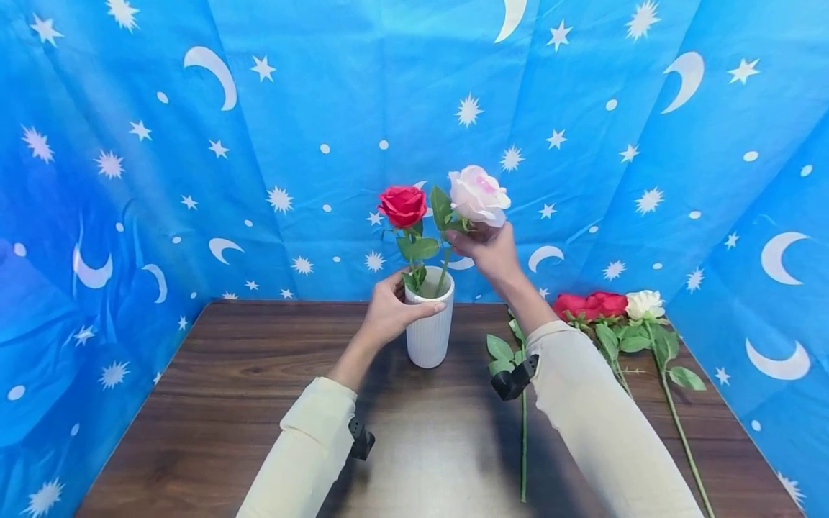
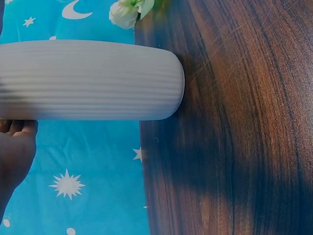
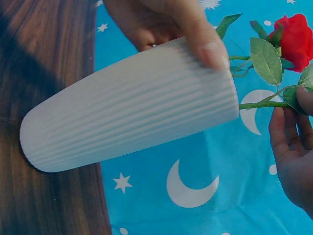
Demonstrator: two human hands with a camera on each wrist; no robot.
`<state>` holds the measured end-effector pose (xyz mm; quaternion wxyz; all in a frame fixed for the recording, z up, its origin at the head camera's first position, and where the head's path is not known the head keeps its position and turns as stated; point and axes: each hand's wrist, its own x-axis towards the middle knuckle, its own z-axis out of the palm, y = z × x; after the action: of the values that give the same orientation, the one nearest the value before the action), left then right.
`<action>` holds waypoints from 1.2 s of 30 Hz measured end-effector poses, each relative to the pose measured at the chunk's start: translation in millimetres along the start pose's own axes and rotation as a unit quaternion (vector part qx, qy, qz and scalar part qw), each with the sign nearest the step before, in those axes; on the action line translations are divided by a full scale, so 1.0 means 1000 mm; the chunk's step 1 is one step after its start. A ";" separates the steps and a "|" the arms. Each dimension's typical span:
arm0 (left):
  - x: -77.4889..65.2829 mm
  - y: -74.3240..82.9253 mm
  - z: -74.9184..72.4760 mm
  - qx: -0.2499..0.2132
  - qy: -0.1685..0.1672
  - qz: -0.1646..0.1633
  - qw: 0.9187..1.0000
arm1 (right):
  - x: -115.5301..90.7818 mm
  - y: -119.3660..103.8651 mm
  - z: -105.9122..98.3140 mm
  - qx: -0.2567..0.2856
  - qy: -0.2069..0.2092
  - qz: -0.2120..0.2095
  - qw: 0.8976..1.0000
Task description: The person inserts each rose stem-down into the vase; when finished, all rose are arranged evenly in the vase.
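A white ribbed vase stands upright on the table, and my left hand grips it near the rim, thumb across the front. In the right wrist view that thumb lies along the upper side of the vase. One red rose leans in the vase toward the left. My right hand pinches the stem of a pale pink rose just under its bloom; the lower end of that stem is inside the vase. The left wrist view shows the vase's ribbed side and only part of my left hand.
On the right of the wooden table lie red roses and a white rose with long stems. Another leafy stem lies closer, partly hidden by my right arm. A blue cloth with moons and stars hangs behind.
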<state>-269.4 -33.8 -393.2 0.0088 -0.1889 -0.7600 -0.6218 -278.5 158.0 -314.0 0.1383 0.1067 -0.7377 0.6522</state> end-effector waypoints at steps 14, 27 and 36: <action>0.001 -0.002 0.001 0.000 0.005 0.003 1.000 | -0.005 0.014 0.005 0.005 0.010 0.038 0.999; 0.003 -0.002 -0.001 0.003 0.003 0.001 1.000 | -0.004 0.019 0.010 0.010 0.024 0.053 0.998; 0.001 0.000 0.000 -0.004 0.002 0.009 1.000 | -0.008 0.017 0.012 0.026 0.006 0.068 0.997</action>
<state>-270.6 -33.7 -392.7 0.0154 -0.1949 -0.7555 -0.6252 -277.5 148.0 -333.6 0.0955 0.0563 -0.7250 0.6798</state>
